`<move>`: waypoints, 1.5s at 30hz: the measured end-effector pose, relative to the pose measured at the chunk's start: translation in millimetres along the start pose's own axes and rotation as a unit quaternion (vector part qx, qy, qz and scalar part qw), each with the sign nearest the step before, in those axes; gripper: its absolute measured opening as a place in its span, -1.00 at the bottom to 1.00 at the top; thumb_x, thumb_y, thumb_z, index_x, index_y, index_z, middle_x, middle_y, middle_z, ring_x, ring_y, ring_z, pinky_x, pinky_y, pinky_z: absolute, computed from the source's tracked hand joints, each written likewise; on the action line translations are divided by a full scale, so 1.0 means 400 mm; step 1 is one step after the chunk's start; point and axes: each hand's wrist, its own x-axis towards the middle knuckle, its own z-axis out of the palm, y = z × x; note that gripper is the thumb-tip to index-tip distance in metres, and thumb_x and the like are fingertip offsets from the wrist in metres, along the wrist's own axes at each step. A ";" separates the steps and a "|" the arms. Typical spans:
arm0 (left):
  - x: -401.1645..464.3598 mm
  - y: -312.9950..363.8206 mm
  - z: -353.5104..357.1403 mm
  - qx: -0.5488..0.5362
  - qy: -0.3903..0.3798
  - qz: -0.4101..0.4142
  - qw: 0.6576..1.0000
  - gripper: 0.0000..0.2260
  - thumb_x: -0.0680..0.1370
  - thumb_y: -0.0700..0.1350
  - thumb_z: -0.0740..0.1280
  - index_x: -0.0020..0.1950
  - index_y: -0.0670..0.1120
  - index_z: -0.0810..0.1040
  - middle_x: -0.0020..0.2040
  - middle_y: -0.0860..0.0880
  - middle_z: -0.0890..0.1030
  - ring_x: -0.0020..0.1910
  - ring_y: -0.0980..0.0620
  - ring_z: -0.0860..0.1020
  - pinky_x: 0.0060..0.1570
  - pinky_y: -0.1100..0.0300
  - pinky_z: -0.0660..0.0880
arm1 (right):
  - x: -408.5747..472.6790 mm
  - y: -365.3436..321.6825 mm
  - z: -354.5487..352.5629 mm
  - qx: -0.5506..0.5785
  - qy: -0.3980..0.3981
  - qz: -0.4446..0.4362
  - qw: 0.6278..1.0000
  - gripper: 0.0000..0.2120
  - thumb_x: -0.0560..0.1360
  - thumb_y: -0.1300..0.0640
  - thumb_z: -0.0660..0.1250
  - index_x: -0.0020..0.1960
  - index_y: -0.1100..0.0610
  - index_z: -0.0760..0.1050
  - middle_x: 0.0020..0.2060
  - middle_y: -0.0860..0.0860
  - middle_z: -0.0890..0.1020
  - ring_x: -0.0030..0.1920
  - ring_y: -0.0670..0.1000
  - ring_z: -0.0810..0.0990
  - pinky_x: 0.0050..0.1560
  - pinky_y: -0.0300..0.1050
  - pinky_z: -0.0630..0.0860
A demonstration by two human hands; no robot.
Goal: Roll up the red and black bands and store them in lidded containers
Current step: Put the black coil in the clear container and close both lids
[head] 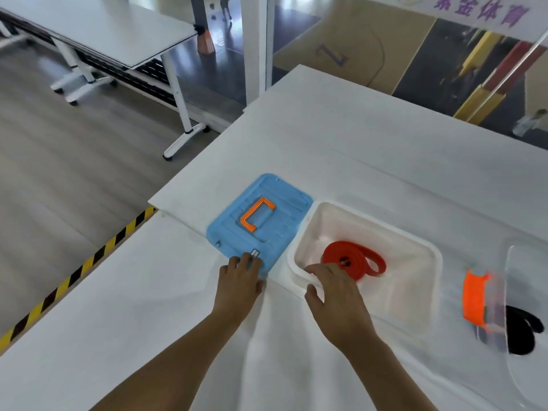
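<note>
A rolled red band [353, 260] lies inside an open white container [415, 295] on the white table. The container's blue lid [267, 203], with an orange handle [257, 214], lies flat just left of it. My left hand [241, 280] rests its fingertips on the lid's near corner. My right hand [335, 289] sits on the container's near-left rim, thumb outside, fingers over the edge close to the red roll. At the far right a black band [522, 333] lies in a clear container [522, 262] with an orange latch [474, 298].
The white table [355, 143] stretches far and right. Its left edge drops to a grey floor with a yellow-black hazard strip [74, 274]. Another white table on wheels [98, 28] stands at the back left.
</note>
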 end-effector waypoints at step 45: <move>-0.051 0.137 -0.233 -0.073 0.027 0.215 0.974 -0.55 0.44 -0.36 0.44 0.26 -0.03 0.51 0.55 -0.05 0.37 0.38 -0.12 0.50 -0.34 0.14 0.62 | -0.180 0.157 -0.129 -0.139 0.156 0.087 0.974 -0.63 0.42 0.04 0.56 0.19 0.02 0.61 0.06 -0.01 0.64 0.10 0.10 0.66 0.26 0.14 0.58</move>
